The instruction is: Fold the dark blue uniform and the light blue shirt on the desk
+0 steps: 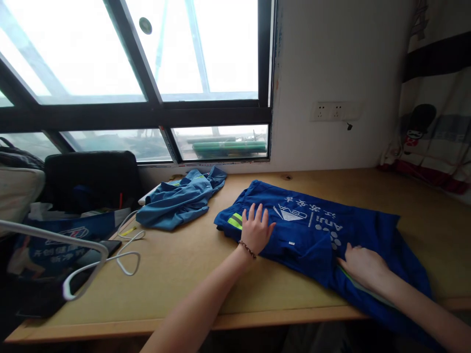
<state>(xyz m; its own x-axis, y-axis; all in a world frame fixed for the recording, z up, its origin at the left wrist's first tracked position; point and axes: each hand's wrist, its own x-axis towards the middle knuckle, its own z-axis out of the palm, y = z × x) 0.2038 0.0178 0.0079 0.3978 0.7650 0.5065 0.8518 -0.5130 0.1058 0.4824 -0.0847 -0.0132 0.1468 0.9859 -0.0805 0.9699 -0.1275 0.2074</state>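
A blue work jacket (272,201) with white print and yellow-green reflective strips lies partly folded on the table, its right part hanging over the front edge. My left hand (256,228), a beaded bracelet at its wrist, rests flat on the jacket near the left reflective strip, fingers spread. Lower right, my right hand (364,264) is closed on the fabric beside another strip; its fingertips are partly hidden. A lighter blue garment (180,198) lies crumpled to the left, apart from both hands.
The wooden table (172,289) stands below a dark-framed window (221,115). A white cable (127,267) and a dark device (97,252) are at its left, near a printed blue bag (62,240). Wall sockets (329,111) and a patterned curtain (437,113) are at the right.
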